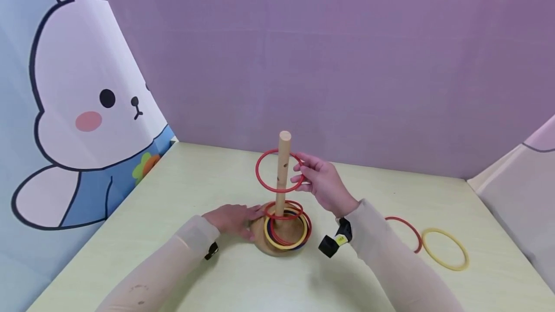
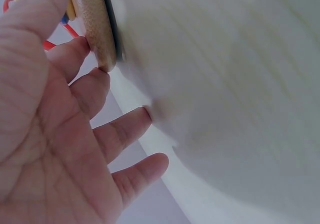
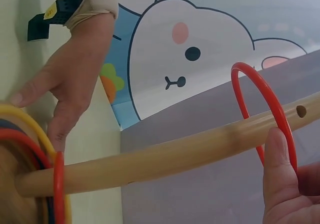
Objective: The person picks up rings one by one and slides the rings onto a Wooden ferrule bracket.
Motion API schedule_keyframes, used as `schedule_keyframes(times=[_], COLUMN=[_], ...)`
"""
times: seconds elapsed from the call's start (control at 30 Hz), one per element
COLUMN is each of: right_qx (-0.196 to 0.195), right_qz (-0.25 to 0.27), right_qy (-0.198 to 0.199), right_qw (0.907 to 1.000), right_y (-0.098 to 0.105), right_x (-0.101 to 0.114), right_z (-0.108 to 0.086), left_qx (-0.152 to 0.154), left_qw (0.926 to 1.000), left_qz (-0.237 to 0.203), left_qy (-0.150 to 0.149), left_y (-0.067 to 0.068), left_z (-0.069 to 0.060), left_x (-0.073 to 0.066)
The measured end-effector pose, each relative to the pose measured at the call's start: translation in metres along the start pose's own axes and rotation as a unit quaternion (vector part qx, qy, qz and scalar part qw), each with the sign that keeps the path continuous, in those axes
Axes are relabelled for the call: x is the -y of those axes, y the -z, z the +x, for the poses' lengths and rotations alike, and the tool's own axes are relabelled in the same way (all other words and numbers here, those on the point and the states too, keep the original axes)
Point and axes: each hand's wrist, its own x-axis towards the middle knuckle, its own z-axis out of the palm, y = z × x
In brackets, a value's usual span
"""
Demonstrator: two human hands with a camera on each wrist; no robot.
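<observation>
A wooden post (image 1: 283, 172) stands upright on a round wooden base (image 1: 260, 242). With thumb and fingers, my right hand (image 1: 323, 182) pinches the right side of a red ring (image 1: 258, 175), which encircles the post's upper part. Lower down, another red ring (image 3: 59, 189) surrounds the post just above the base. Yellow (image 1: 266, 232), blue and red rings lie stacked around the post's foot. My left hand (image 1: 231, 219) touches the base's left edge; in the left wrist view its fingers (image 2: 125, 131) are spread, with fingertips against the base's rim or near the tabletop.
On the pale table (image 1: 208, 172), a red ring (image 1: 409, 225), partly hidden by the right sleeve, lies beside a yellow ring (image 1: 446, 249). A purple backdrop (image 1: 329, 61) rises behind the table, with a rabbit-print cloth (image 1: 82, 81) at left and a pale cloth (image 1: 520, 191) at right.
</observation>
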Motion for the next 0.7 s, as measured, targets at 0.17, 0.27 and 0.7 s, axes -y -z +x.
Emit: schedule_keyframes(times=[0.17,0.27,0.7], right_qx=[0.000,-0.001,-0.013], right_qz=[0.009,0.015,0.002], right_qy=[-0.005,-0.009,-0.022], right_qw=[0.9999,0.9998,0.9997], right_y=[-0.005,-0.007,-0.005], right_x=[-0.013,-0.020,-0.039], right_z=[0.000,-0.002,-0.011], left_qx=[0.000,0.004,0.008], left_qw=[1.0000,1.0000,0.9964], left_qz=[0.005,0.009,0.084], left_qy=[0.001,0.000,-0.010], left_y=[0.000,0.000,-0.004], left_z=[-0.003,-0.002,0.001], left_x=[0.001,0.001,0.002])
